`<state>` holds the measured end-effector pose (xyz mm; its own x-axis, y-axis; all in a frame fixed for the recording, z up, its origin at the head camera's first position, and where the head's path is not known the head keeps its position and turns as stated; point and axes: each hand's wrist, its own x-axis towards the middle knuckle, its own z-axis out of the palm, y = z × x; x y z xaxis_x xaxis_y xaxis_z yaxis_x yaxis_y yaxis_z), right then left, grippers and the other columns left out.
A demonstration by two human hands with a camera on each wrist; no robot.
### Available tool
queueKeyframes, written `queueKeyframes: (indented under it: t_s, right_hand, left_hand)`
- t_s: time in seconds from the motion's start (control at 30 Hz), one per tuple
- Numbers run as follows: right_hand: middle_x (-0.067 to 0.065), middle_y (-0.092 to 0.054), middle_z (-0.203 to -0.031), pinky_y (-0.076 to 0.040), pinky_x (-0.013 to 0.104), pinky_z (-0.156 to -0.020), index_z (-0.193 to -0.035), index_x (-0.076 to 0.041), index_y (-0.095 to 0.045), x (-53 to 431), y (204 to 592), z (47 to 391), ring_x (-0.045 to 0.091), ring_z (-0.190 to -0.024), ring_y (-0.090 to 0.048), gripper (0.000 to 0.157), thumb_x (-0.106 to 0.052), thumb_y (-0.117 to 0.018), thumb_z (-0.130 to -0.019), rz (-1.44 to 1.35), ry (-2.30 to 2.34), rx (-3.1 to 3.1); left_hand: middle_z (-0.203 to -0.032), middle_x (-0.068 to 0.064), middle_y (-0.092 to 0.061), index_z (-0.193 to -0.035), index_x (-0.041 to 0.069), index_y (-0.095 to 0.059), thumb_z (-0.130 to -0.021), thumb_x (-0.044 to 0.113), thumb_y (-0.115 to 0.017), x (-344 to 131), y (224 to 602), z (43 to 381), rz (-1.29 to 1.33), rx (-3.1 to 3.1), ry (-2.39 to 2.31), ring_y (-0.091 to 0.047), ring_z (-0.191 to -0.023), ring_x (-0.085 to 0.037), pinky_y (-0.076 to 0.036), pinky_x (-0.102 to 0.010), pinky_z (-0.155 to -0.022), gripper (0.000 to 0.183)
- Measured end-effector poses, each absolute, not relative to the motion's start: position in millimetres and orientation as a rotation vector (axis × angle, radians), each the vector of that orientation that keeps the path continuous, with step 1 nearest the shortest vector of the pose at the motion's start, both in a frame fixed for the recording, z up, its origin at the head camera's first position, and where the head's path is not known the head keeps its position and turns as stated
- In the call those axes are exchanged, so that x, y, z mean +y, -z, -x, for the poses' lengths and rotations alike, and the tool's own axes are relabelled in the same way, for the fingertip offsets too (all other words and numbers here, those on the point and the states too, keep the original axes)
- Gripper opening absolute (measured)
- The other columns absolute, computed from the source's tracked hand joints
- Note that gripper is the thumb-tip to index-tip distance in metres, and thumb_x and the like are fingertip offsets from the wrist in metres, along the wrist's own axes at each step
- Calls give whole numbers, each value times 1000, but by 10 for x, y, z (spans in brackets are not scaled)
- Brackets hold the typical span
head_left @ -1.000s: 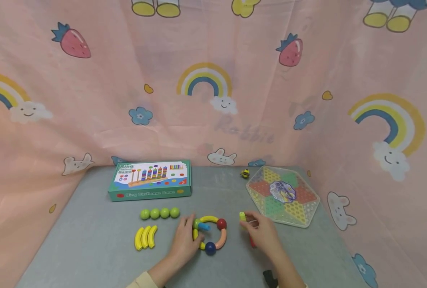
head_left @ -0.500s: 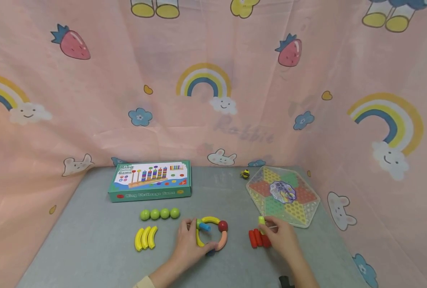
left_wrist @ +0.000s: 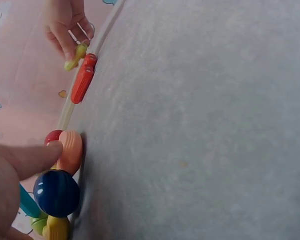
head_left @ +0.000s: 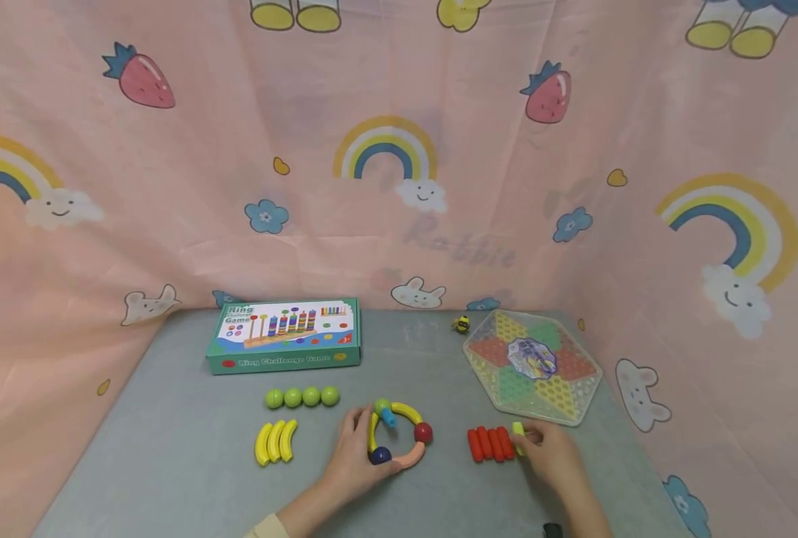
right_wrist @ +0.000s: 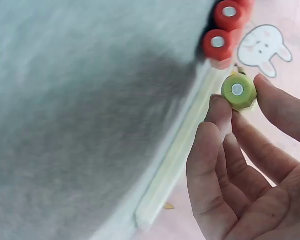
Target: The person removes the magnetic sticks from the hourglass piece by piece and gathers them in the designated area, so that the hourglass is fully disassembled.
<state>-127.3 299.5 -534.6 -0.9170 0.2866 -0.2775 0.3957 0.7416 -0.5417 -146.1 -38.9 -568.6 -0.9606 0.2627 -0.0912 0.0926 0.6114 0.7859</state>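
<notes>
My right hand (head_left: 555, 452) pinches a short yellow-green magnetic rod (head_left: 519, 438) between thumb and fingertips. Its round metal end faces the camera in the right wrist view. Just left of it lie several red rods (head_left: 490, 444) in a row. My left hand (head_left: 349, 462) lies against the left side of a ring made of curved rods and balls, with its thumb straight over the peach curved rod (left_wrist: 70, 152). A dark blue ball (left_wrist: 57, 193), a red ball (head_left: 423, 433) and a green ball (head_left: 381, 407) join the ring. A blue rod (head_left: 388, 417) sticks out from the green ball.
Several green balls (head_left: 302, 397) form a row on the left, above three yellow curved rods (head_left: 275, 442). A green game box (head_left: 285, 336) stands at the back left. A hexagonal board (head_left: 532, 366) and a small bee figure (head_left: 462, 324) lie at the back right.
My right hand has carried the yellow-green rod rightward and down, to the right end of the red rods. The ring has turned clockwise beside my left hand, whose thumb has shifted to the peach rod.
</notes>
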Motion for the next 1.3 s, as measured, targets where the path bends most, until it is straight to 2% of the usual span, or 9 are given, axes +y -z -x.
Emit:
queueKeyframes:
  t_s: [0.07, 0.17, 0.3, 0.4, 0.67, 0.8, 0.93, 1.13, 1.3]
  right_hand:
    - [8, -71, -92, -53, 37, -67, -118, 6, -68, 3024, 5369, 1282, 19, -79, -63, 43, -28, -74, -92, -545, 885, 2768]
    - [7, -70, -90, -52, 37, -66, -118, 5, -68, 3055, 5394, 1294, 18, -78, -61, 43, -29, -73, -92, -530, 847, 2765]
    - [6, -67, -86, -48, 35, -64, -118, 5, -68, 3086, 5412, 1296, 19, -76, -57, 42, -28, -72, -93, -499, 827, 2760]
    - [5, -66, -86, -47, 34, -64, -118, 5, -69, 3098, 5425, 1293, 19, -76, -56, 40, -27, -72, -93, -477, 822, 2767]
    - [13, -70, -99, -53, 44, -75, -120, 2, -68, 3058, 5428, 1288, 24, -88, -63, 38, -28, -68, -96, -486, 838, 2751]
    - [18, -71, -107, -54, 50, -81, -124, 1, -66, 3005, 5373, 1287, 31, -96, -66, 42, -32, -65, -98, -496, 820, 2785]
    - [14, -71, -105, -55, 48, -77, -127, -1, -66, 2902, 5256, 1290, 28, -91, -67, 40, -29, -65, -98, -465, 830, 2865]
    - [3, -71, -96, -50, 34, -64, -123, -6, -70, 2589, 5081, 1324, 16, -80, -63, 33, -15, -72, -91, -303, 934, 2968]
    - [2, -69, -102, -54, 36, -70, -121, -11, -71, 2210, 5043, 1400, 13, -83, -62, 37, -7, -78, -85, -95, 948, 2957]
  left_hand:
    - [-152, -23, -35, -154, 1, -34, -74, 37, -90, -396, 5684, 1468, -270, 2641, -1256, -36, -141, -43, -40, -60, -110, 104]
    - [-150, -23, -41, -153, -1, -37, -75, 28, -90, -411, 5664, 1485, -300, 2655, -1250, -39, -140, -43, -40, -59, -110, 98]
    - [-147, -22, -47, -149, -1, -43, -79, 13, -83, -431, 5636, 1508, -381, 2659, -1258, -44, -137, -44, -42, -58, -108, 82]
    - [-146, -22, -48, -146, -1, -47, -81, 8, -76, -438, 5628, 1515, -389, 2658, -1239, -45, -136, -44, -42, -59, -109, 72]
    - [-135, -21, -54, -140, -3, -53, -83, 31, -81, -428, 5633, 1537, -279, 2665, -1169, -50, -126, -39, -46, -59, -103, 73]
    - [-124, -17, -57, -137, -4, -56, -85, 27, -80, -440, 5645, 1546, -254, 2636, -1167, -55, -118, -35, -50, -57, -99, 65]
    - [-122, -15, -58, -136, -1, -58, -87, 19, -75, -453, 5658, 1549, -274, 2610, -1204, -57, -118, -34, -50, -58, -98, 55]
    - [-122, -15, -57, -136, 1, -58, -85, 26, -80, -458, 5668, 1549, -305, 2609, -1214, -57, -118, -34, -51, -58, -97, 60]
    - [-123, -15, -58, -136, 4, -59, -86, 22, -79, -452, 5671, 1547, -245, 2620, -1189, -57, -119, -36, -50, -59, -97, 57]
